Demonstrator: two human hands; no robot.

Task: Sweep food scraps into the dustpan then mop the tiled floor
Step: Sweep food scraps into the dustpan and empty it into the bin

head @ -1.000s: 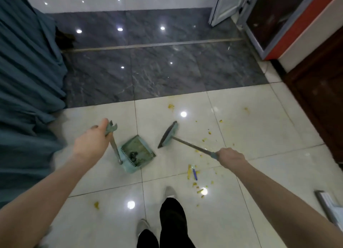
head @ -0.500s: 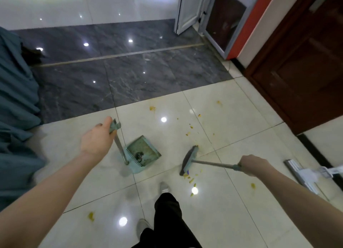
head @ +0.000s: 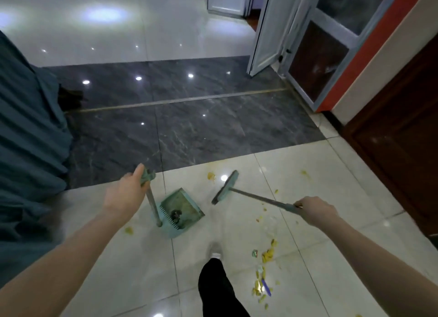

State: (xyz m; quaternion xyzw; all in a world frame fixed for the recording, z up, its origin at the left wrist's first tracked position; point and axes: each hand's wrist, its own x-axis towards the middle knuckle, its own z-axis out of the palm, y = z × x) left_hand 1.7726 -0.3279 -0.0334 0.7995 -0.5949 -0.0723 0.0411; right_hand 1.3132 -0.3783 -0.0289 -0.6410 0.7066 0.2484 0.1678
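Both hands are busy: the left hand (head: 125,193) grips the dustpan (head: 181,211) handle, the right hand (head: 316,209) holds the broom (head: 225,187). Yellow scraps (head: 267,256) dot the pale tiles (head: 331,179) beside a foot (head: 214,249).

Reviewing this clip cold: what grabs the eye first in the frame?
Yellow food scraps trail across the pale tiles at lower right. At centre, the left hand holds a green dustpan upright by its handle, while the right hand grips a short broom angled toward it.

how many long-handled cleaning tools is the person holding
2: a teal long-handled dustpan in the left hand, and a teal short-bristled broom in the right hand.
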